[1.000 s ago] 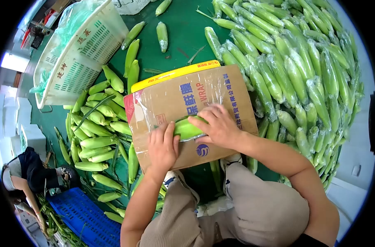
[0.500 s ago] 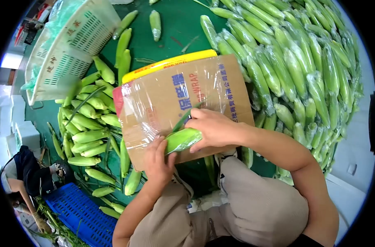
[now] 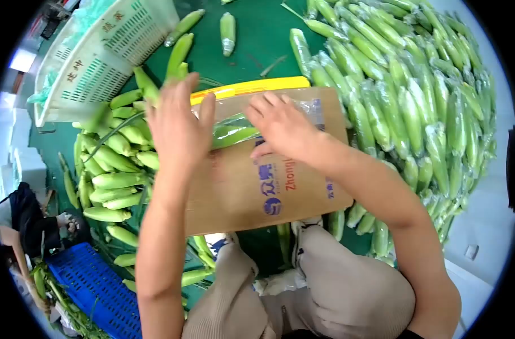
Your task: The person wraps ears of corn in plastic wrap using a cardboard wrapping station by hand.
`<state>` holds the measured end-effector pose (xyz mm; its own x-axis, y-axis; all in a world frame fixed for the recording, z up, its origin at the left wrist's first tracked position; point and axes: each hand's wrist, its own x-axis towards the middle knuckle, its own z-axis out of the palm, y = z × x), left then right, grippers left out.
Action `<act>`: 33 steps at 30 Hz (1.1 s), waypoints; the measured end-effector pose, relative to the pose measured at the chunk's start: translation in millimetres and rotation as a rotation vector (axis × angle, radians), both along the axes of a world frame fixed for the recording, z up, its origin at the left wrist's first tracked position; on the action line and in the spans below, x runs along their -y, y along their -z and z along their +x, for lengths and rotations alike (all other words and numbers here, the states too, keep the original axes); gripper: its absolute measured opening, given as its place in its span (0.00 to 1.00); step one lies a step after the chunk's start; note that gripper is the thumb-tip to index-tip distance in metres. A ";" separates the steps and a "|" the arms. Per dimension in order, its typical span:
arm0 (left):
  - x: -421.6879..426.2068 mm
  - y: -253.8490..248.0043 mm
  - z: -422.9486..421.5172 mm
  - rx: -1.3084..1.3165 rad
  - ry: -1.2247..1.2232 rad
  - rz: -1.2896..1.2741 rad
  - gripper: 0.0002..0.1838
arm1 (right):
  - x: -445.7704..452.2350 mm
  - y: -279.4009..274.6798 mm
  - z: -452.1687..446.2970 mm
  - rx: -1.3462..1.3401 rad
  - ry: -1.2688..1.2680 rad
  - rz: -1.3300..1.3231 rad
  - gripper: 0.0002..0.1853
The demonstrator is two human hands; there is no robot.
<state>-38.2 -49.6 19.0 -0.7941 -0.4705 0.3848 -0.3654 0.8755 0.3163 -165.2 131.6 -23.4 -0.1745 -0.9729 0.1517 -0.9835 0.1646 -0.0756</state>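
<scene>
A green ear of corn in clear film [image 3: 235, 133] lies across the upper part of a cardboard box [image 3: 235, 192]. My right hand [image 3: 280, 124] rests over the ear's right end, its fingers bent around it and the film. At the ear's left end, my left hand [image 3: 181, 121] is raised with its fingers spread, slightly blurred. Behind both hands runs the yellow edge of a cling-wrap box [image 3: 257, 86]. Unwrapped ears [image 3: 119, 181] are heaped left of the cardboard, and film-wrapped ears [image 3: 393, 107] form a large pile on the right.
A white slatted basket [image 3: 107, 62] with green plastic bags stands at the upper left. At the lower left is a blue crate [image 3: 96, 291], with another person's arm [image 3: 23, 263] beside it. Two loose ears [image 3: 227, 34] [image 3: 184, 27] lie on the green floor [image 3: 257, 39] ahead.
The ear has moved away from me, up the cardboard towards the yellow edge, and film now covers it. My left hand has come off the ear, risen and spread its fingers.
</scene>
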 end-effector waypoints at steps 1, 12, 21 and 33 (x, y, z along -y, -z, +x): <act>-0.1 7.7 8.9 -0.126 0.129 0.220 0.21 | 8.5 10.2 -10.3 0.030 -0.009 -0.005 0.38; -56.3 46.6 33.8 0.228 0.428 0.036 0.24 | 23.7 -57.4 -32.3 0.866 0.056 0.638 0.37; -61.9 6.1 37.1 0.623 0.687 0.334 0.32 | 21.1 -9.4 8.1 0.243 -0.159 0.267 0.37; -152.3 90.0 170.1 1.256 1.226 1.473 0.34 | 2.5 2.7 22.5 0.383 -0.076 0.265 0.40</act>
